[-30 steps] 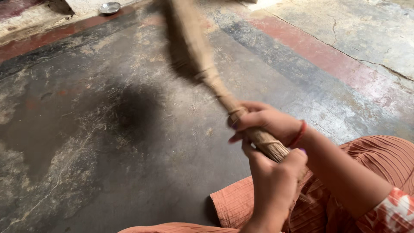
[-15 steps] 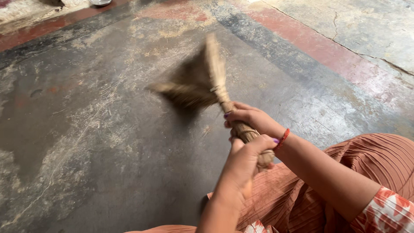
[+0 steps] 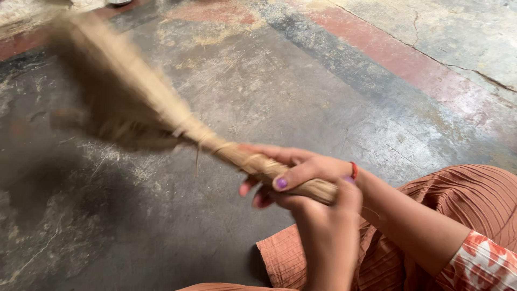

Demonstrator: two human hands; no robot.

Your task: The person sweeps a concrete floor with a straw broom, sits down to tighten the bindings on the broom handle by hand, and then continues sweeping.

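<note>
Gripping the broom (image 3: pixel 177 126) handle, both hands (image 3: pixel 301 183) point its bristles up-left.

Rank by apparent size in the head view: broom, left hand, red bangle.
1. broom, largest, blurred and spread toward the camera's upper left.
2. left hand, closed on the broom's bound end; nearness inflates it.
3. red bangle, smallest, mostly hidden.

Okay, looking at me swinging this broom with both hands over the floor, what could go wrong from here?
The broom is blurred mid-swing, and the left hand and right hand grip only its short bound end, so it might slip or twist loose. Thin straws hang free near the binding and could break off. The bristles may also fling grit from the dusty floor onto the orange skirt.
</note>
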